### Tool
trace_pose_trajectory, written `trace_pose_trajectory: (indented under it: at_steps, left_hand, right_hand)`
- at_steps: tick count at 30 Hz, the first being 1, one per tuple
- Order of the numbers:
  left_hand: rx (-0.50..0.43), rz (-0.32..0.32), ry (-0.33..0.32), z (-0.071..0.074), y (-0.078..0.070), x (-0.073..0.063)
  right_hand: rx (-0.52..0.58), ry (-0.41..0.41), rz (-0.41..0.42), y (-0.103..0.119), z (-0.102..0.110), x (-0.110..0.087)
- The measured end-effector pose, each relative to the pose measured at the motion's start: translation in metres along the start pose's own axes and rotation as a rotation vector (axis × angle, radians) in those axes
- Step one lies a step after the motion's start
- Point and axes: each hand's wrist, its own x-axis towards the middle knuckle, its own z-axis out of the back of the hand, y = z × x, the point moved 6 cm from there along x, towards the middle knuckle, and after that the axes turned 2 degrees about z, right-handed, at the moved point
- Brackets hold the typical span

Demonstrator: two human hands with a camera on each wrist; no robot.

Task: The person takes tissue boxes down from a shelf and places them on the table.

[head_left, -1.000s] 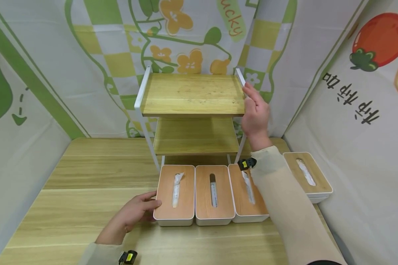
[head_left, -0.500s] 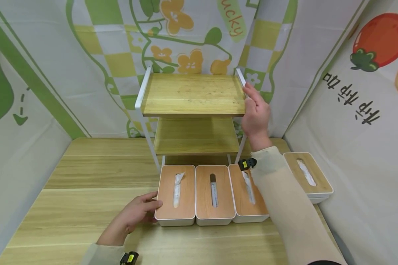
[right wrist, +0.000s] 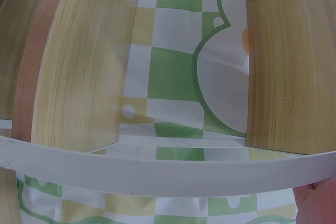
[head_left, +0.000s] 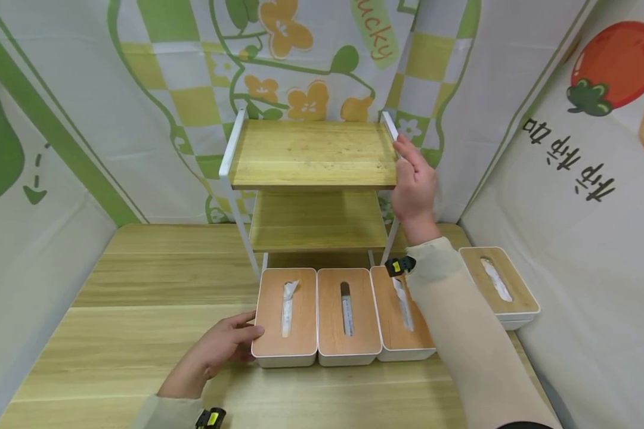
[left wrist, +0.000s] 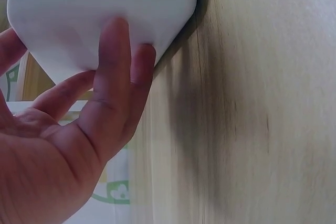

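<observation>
Three white tissue boxes with wood-look lids stand in a row before a shelf rack. My left hand is at the left side of the left tissue box, thumb at its lid edge. In the left wrist view, the fingers press against the box's white wall. Beside it stand the middle tissue box and the right tissue box, partly hidden behind my right sleeve. My right hand rests against the rack's top right rail, fingers extended. A fingertip shows next to the white rail.
Another tissue box stands at the right near the side wall. The rack has wooden shelves on white metal legs, behind the row. The wooden table runs back to a printed cloth.
The left tissue box has slid slightly right along with my left hand, close against the middle one. My right hand stays at the rack's rail.
</observation>
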Motion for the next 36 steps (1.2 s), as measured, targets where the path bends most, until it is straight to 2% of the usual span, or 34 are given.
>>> trace_pose_trajectory:
  at_steps: [19, 23, 26, 28, 31, 36]
  left_hand:
    - [0.012, 0.001, -0.041, 0.0, 0.002, 0.002]
    - [0.028, -0.012, -0.031, 0.001, 0.0, 0.003]
    - [0.053, -0.012, -0.034, 0.0, -0.001, 0.004]
    - [0.086, -0.004, -0.057, -0.001, -0.001, 0.003]
    - [0.175, 0.007, -0.126, -0.003, -0.003, 0.003]
    - [0.438, -0.015, -0.233, -0.009, -0.013, -0.002]
  right_hand:
    - [0.022, 0.006, 0.0, -0.005, -0.003, 0.001]
    - [-0.005, -0.005, 0.029, -0.007, -0.005, 0.0]
    - [-0.051, 0.016, 0.041, -0.008, -0.005, -0.003]
    - [-0.082, 0.058, 0.033, -0.008, -0.002, -0.008]
    - [-0.122, 0.129, 0.025, -0.007, 0.007, -0.022]
    - [-0.243, 0.182, 0.063, -0.007, 0.04, -0.069]
